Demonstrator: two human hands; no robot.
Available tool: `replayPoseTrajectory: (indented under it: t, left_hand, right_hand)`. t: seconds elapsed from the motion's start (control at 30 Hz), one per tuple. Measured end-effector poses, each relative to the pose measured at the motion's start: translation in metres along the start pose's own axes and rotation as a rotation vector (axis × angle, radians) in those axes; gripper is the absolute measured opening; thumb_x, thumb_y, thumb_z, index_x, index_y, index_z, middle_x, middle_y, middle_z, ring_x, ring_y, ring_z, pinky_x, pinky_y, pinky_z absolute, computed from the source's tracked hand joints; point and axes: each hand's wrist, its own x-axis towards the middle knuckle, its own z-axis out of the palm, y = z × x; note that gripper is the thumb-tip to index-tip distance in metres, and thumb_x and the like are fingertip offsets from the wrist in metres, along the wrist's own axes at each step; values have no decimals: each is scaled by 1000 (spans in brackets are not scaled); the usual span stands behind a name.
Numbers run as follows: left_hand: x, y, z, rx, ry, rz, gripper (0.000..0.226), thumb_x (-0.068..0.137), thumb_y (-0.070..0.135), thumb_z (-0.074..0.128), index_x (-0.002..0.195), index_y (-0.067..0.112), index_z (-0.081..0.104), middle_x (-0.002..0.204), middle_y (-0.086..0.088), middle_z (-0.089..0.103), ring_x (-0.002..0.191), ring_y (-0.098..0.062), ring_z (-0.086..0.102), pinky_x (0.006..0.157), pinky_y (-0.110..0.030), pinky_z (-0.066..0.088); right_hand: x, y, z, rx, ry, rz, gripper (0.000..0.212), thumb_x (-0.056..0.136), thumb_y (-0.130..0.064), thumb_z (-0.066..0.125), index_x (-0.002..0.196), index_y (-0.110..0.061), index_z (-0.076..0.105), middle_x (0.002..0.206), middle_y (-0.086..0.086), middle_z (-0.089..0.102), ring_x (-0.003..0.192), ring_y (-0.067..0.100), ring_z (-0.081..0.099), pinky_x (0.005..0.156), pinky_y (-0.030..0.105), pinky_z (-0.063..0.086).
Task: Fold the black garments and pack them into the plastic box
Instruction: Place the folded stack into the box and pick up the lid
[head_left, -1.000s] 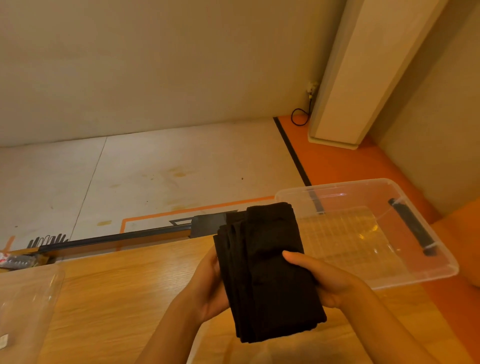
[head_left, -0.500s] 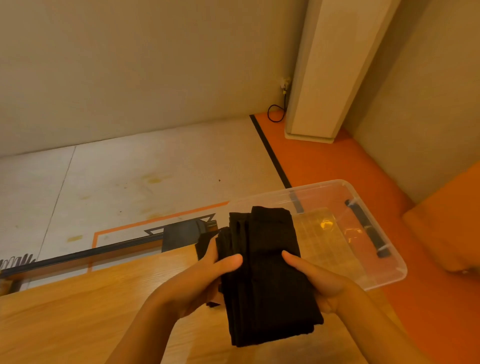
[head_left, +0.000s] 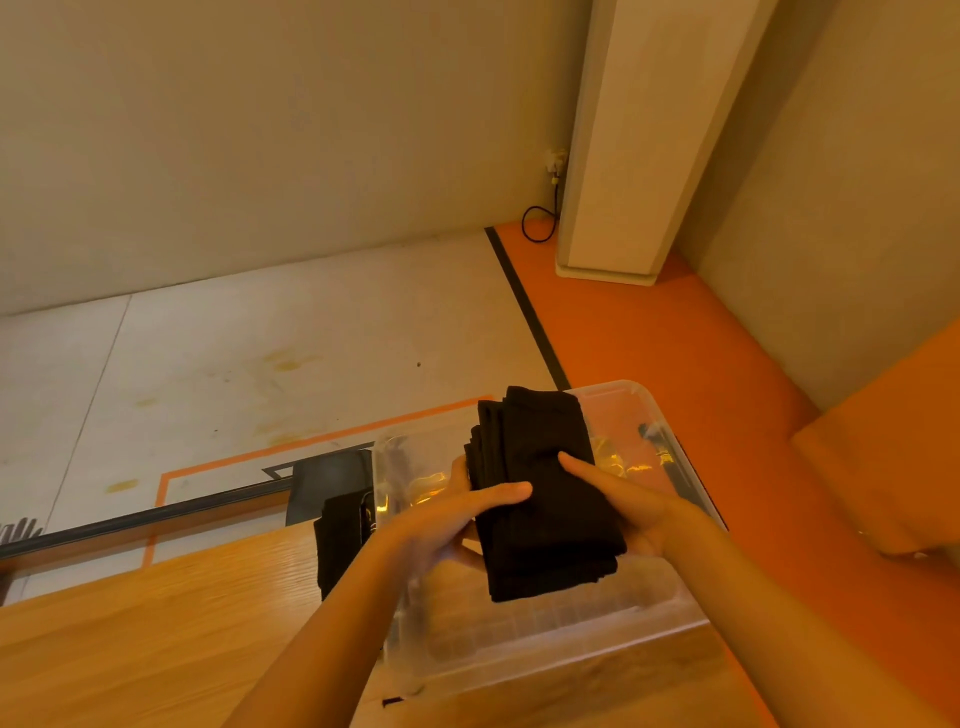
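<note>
Black folded garment (head_left: 540, 499) pinched between left hand (head_left: 447, 525) and right hand (head_left: 623, 499) above the plastic box (head_left: 670, 426).

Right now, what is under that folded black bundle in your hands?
The clear plastic box sits below the folded black bundle, which the left hand and right hand hold. Its ribbed floor shows bare nearer us; the part straight beneath bundle and hands is covered.

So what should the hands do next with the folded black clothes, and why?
Probably lower the folded black garment straight down into the plastic box: the left hand and right hand hold it just over the open box.
</note>
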Motion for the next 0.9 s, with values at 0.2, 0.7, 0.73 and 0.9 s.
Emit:
replayPoseTrajectory:
  t: [0.2,0.7,0.73,0.9]
  left_hand:
    - [44,-21,16,-165,66,-66,81,79,18,76,141,35,28,123,-7,58,103,-33,66,83,-56,55]
    - [77,-52,48,-180,38,-110,82,88,21,67,144,43,11,122,1,50,111,-33,58,81,-55,56]
    - [77,-52,49,-156,46,-108,85,88,23,67,146,42,8,121,1,50,109,-33,60,81,-54,56]
    - [81,-56,56,-73,68,-79,88,89,24,66,148,44,2,116,3,54,99,-34,67,79,-54,57]
  right_hand:
    - [26,-7,-33,-159,10,130,62,74,-53,66,121,-14,60,119,15,65,112,34,61,100,52,46]
    - [55,26,-67,-147,214,94,56,85,-51,63,128,-16,54,118,16,62,105,33,62,89,45,53]
    - [56,28,-69,-126,223,63,55,86,-50,62,131,-18,52,119,15,61,105,32,62,86,44,54]
    - [63,38,-74,-165,319,-78,66,88,-48,61,143,-20,39,133,10,54,114,29,57,91,42,50]
